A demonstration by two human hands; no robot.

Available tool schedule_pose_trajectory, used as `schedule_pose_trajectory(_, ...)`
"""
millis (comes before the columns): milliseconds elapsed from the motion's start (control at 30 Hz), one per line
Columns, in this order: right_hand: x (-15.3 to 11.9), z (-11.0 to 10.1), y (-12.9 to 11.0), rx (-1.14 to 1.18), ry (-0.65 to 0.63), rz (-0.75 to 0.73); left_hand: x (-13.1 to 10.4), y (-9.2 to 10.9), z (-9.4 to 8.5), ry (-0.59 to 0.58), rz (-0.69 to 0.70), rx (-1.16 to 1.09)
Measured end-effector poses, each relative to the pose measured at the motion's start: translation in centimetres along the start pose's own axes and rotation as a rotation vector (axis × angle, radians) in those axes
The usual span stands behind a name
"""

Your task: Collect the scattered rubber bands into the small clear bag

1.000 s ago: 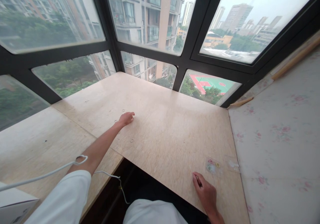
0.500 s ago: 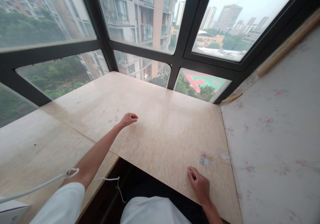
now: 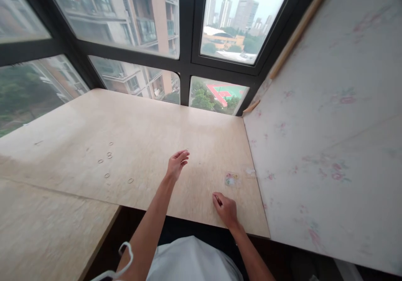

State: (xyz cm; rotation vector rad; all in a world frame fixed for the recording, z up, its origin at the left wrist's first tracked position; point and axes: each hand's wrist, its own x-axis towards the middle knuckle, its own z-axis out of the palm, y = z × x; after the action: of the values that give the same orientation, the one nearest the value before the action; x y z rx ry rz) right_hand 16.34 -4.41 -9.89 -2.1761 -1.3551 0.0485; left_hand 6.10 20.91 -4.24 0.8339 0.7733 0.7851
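Observation:
My left hand (image 3: 178, 163) hovers above the middle of the tabletop (image 3: 150, 134), thumb and forefinger pinched together, the other fingers loosely curled. Something faint may be at its fingertips, too small to name. Near the front edge rests my right hand (image 3: 225, 209), curled closed with thumb against forefinger; its contents are hidden. Several thin, small rings lie scattered to the left, among them a single ring (image 3: 130, 181) closest to my left hand and a touching pair (image 3: 109, 155). Just beyond my right hand is a clear plastic packet (image 3: 232, 179) with small coloured pieces inside.
Another clear plastic piece (image 3: 250, 172) lies by the flowered wall (image 3: 301, 147) on the right. Dark window frames (image 3: 185, 67) border the far side. A white cable (image 3: 127, 256) loops beside my left forearm. A lower board (image 3: 47, 226) joins at the left.
My left hand has moved right, away from the rings and closer to my right hand. The view has turned right. A ring formerly hidden by my left arm now shows.

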Motion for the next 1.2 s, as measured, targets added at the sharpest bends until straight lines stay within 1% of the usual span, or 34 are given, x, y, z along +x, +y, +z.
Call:
schedule_pose_trajectory(67,0.0,-0.1,0.0,0.029,-0.004,0.015,-1.4,-1.7,2.6,-0.103,0.024,0.161)
schedule_pose_trajectory(133,0.1,-0.3,-0.1,0.052,-0.014,0.026,-2.7,-3.1,4.9,-0.185,0.090,0.370)
schedule_pose_trajectory(200,0.1,-0.5,-0.2,0.063,-0.026,0.031,-3.7,-4.0,6.8,-0.232,0.198,0.554)
schedule_pose_trajectory(267,0.2,-0.7,-0.3,0.068,-0.039,0.034,-4.4,-4.7,8.3,-0.277,0.319,0.683)
schedule_pose_trajectory(367,0.2,-1.0,-0.3,0.071,-0.054,0.044,-5.0,-5.9,9.8,-0.381,0.439,0.810)
schedule_pose_trajectory(467,0.2,-0.9,-0.3,0.079,-0.068,0.050,-5.0,-7.4,10.5,-0.459,0.476,0.901)
schedule_pose_trajectory(533,0.2,-0.8,-0.2,0.092,-0.072,0.048,-4.9,-8.5,10.6,-0.501,0.469,0.967)
schedule_pose_trajectory(633,0.2,-0.7,-0.1,0.112,-0.073,0.049,-4.7,-9.4,10.2,-0.541,0.437,1.034)
schedule_pose_trajectory(767,0.2,-0.9,-0.3,0.106,-0.083,0.053,-4.3,-9.2,8.6,-0.471,0.413,1.034)
schedule_pose_trajectory(833,0.3,-1.0,-0.4,0.090,-0.080,0.052,-4.3,-8.8,7.3,-0.436,0.398,1.036)
schedule_pose_trajectory(967,0.2,-1.0,-0.5,0.060,-0.068,0.028,-4.6,-8.0,4.1,-0.382,0.388,1.028)
schedule_pose_trajectory(1100,0.2,-0.9,-0.5,0.062,-0.068,0.025,-6.0,-7.4,1.0,-0.324,0.412,1.010)
schedule_pose_trajectory(1200,0.4,-1.1,-0.5,0.104,-0.098,0.080,-7.4,-6.8,-0.7,-0.304,0.424,0.996)
